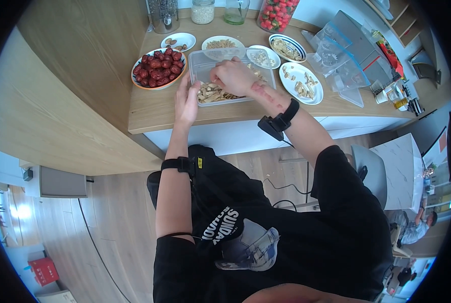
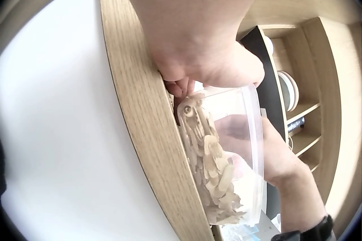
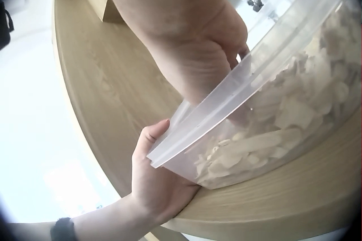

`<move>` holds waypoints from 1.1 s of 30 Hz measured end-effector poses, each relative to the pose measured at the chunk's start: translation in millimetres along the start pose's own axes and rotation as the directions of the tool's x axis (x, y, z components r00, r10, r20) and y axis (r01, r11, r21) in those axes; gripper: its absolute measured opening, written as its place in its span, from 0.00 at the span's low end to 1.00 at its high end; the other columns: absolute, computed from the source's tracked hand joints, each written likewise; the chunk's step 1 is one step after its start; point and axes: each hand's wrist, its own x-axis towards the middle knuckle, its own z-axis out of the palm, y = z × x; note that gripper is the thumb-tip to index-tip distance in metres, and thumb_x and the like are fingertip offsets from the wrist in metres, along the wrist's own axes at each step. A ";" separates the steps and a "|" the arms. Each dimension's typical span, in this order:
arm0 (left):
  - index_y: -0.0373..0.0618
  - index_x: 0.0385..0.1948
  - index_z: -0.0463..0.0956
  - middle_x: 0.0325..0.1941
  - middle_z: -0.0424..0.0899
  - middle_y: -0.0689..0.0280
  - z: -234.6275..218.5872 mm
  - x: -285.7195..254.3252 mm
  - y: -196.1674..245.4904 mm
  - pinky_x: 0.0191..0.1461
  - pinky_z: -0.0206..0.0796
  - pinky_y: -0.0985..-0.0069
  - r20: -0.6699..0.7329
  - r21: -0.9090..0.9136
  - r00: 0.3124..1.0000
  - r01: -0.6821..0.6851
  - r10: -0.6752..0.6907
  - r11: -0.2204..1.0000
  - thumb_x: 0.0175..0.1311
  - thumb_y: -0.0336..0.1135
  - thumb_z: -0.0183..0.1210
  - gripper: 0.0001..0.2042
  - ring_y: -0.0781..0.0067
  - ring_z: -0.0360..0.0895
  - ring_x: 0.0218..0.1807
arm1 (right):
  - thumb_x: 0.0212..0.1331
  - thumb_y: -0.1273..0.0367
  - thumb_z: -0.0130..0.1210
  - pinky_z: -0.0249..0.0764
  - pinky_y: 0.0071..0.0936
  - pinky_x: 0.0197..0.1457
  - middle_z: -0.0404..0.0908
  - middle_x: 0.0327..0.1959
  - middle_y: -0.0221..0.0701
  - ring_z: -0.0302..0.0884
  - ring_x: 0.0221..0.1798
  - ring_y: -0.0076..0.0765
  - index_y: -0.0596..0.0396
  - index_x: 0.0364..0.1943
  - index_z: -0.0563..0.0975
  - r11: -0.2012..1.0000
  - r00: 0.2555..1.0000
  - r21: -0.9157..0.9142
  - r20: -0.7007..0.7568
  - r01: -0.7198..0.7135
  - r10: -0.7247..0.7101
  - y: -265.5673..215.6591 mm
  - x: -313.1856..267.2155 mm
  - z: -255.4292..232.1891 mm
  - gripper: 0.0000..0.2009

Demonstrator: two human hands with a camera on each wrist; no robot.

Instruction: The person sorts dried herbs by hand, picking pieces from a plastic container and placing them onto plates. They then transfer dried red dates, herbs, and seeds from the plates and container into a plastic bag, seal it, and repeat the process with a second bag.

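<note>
A clear plastic container (image 1: 231,101) with pale dried slices (image 1: 214,94) along its near side stands at the counter's front edge. My left hand (image 1: 187,103) holds its left end, thumb at the rim and fingers along the outside. My right hand (image 1: 235,78) reaches down inside, knuckles up and fingers bent toward the slices. Through the wall in the left wrist view, the right fingers (image 2: 233,127) show blurred above the slices (image 2: 212,164). In the right wrist view the wall and slices partly hide those fingertips; I cannot tell whether they pinch a slice.
A bowl of red dates (image 1: 157,69) stands left of the container. Behind and right are small plates, including a white plate of pale pieces (image 1: 301,83), and a striped bowl (image 1: 287,48). Jars line the back wall. Clear plastic bags (image 1: 336,60) lie at the right.
</note>
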 end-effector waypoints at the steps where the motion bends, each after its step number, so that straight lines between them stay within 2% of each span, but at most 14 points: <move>1: 0.37 0.65 0.68 0.59 0.80 0.53 -0.1 0.4 -0.8 0.60 0.66 0.70 -0.004 0.008 1.000 -0.012 0.012 1.000 0.69 0.41 0.52 0.25 0.65 0.78 0.55 | 0.53 0.74 0.58 0.76 0.43 0.49 0.84 0.38 0.38 0.82 0.46 0.47 0.53 0.34 0.82 1.000 0.998 0.008 -0.053 0.026 -0.026 -2.2 -0.5 -1.5 0.06; 3: 0.37 0.65 0.68 0.59 0.79 0.52 -0.8 -0.4 1.8 0.61 0.66 0.69 0.000 -0.003 1.000 0.010 -0.010 1.000 0.69 0.41 0.52 0.26 0.64 0.77 0.56 | 0.51 0.74 0.59 0.77 0.43 0.50 0.85 0.38 0.38 0.82 0.47 0.47 0.53 0.35 0.83 0.999 0.993 0.015 -0.105 0.051 -0.049 -5.5 1.0 -0.1 0.07; 5: 0.37 0.65 0.68 0.59 0.79 0.51 -0.4 -0.2 -0.7 0.62 0.65 0.68 0.012 -0.012 0.999 0.031 -0.031 0.999 0.69 0.42 0.52 0.26 0.62 0.77 0.58 | 0.55 0.75 0.58 0.76 0.41 0.48 0.83 0.37 0.37 0.82 0.44 0.49 0.56 0.34 0.82 0.965 0.989 0.230 -0.107 0.129 -0.106 -7.1 2.9 9.5 0.04; 6: 0.37 0.65 0.68 0.59 0.79 0.51 -0.8 1.5 -4.2 0.63 0.65 0.68 0.012 0.008 1.000 0.014 -0.014 1.000 0.69 0.42 0.52 0.26 0.61 0.77 0.59 | 0.55 0.75 0.58 0.76 0.41 0.48 0.83 0.37 0.37 0.82 0.44 0.49 0.56 0.34 0.82 0.965 0.989 0.230 -0.109 0.125 -0.102 -7.2 3.8 13.8 0.04; 8: 0.37 0.65 0.68 0.60 0.79 0.51 -1.2 3.2 -6.6 0.64 0.64 0.67 0.008 0.033 1.000 -0.008 0.007 0.999 0.69 0.43 0.52 0.26 0.60 0.76 0.60 | 0.54 0.75 0.59 0.76 0.42 0.48 0.83 0.37 0.39 0.82 0.44 0.50 0.56 0.34 0.81 0.933 0.995 0.345 -0.014 0.099 -0.100 -9.6 7.9 18.1 0.04; 15: 0.37 0.64 0.69 0.59 0.79 0.50 0.5 1.1 -1.2 0.65 0.63 0.68 -0.007 0.016 1.000 0.004 -0.004 1.000 0.69 0.43 0.52 0.26 0.60 0.76 0.60 | 0.50 0.75 0.62 0.77 0.43 0.47 0.84 0.34 0.42 0.83 0.42 0.51 0.56 0.33 0.82 0.966 0.999 0.256 0.003 0.038 -0.040 -12.2 12.2 17.4 0.05; 18: 0.37 0.64 0.68 0.60 0.79 0.50 0.0 1.7 -0.6 0.65 0.63 0.68 -0.006 0.023 1.000 0.003 -0.003 1.000 0.69 0.43 0.52 0.26 0.61 0.76 0.60 | 0.51 0.75 0.61 0.77 0.43 0.47 0.84 0.34 0.42 0.83 0.42 0.51 0.57 0.33 0.82 0.975 0.997 0.220 -0.074 0.029 -0.013 -8.2 13.6 24.3 0.05; 20: 0.36 0.65 0.68 0.60 0.79 0.51 -0.2 1.2 0.6 0.65 0.63 0.68 -0.013 0.039 1.000 -0.004 0.004 0.999 0.69 0.43 0.52 0.26 0.61 0.76 0.60 | 0.52 0.74 0.60 0.77 0.44 0.48 0.84 0.34 0.43 0.82 0.43 0.52 0.58 0.33 0.81 0.975 1.000 0.223 -0.018 0.019 -0.016 -6.2 13.3 24.0 0.05; 24: 0.36 0.65 0.68 0.59 0.79 0.52 0.6 0.1 4.5 0.65 0.63 0.69 0.004 -0.012 1.000 0.011 -0.011 1.000 0.68 0.43 0.52 0.26 0.64 0.76 0.60 | 0.52 0.73 0.60 0.77 0.45 0.47 0.83 0.34 0.44 0.82 0.43 0.54 0.59 0.33 0.80 0.986 0.999 0.164 -0.032 -0.019 0.025 -10.6 15.8 19.4 0.06; 26: 0.36 0.65 0.68 0.59 0.79 0.52 0.7 -0.1 1.9 0.64 0.63 0.69 0.004 -0.012 1.000 0.005 -0.005 1.000 0.68 0.43 0.52 0.27 0.64 0.76 0.60 | 0.53 0.73 0.60 0.76 0.46 0.46 0.83 0.33 0.46 0.82 0.42 0.56 0.59 0.33 0.80 0.925 0.980 0.374 -0.199 0.066 0.011 -14.8 18.1 19.8 0.06; 27: 0.35 0.65 0.68 0.58 0.80 0.52 0.3 0.8 -0.8 0.64 0.64 0.69 0.009 -0.028 1.000 0.005 -0.004 1.000 0.68 0.42 0.52 0.27 0.64 0.76 0.59 | 0.53 0.73 0.60 0.76 0.46 0.46 0.83 0.33 0.46 0.82 0.42 0.56 0.59 0.33 0.80 0.925 0.980 0.375 -0.199 0.064 0.013 -15.5 20.9 23.7 0.06; 29: 0.35 0.64 0.68 0.57 0.80 0.52 0.6 1.9 -4.1 0.63 0.64 0.69 0.015 -0.041 1.000 0.002 -0.001 0.999 0.68 0.42 0.52 0.27 0.65 0.76 0.58 | 0.53 0.72 0.61 0.76 0.47 0.45 0.83 0.33 0.47 0.82 0.40 0.57 0.60 0.34 0.80 0.955 0.985 0.264 -0.143 0.134 -0.098 -16.5 26.6 31.2 0.06; 33: 0.35 0.64 0.68 0.54 0.82 0.53 -0.6 1.7 -2.6 0.62 0.65 0.69 0.007 -0.029 1.000 0.009 -0.009 1.000 0.69 0.43 0.51 0.27 0.65 0.78 0.56 | 0.53 0.72 0.61 0.76 0.47 0.45 0.82 0.33 0.48 0.81 0.40 0.58 0.60 0.34 0.80 0.943 0.988 0.310 -0.128 0.119 -0.083 -15.5 29.8 34.0 0.07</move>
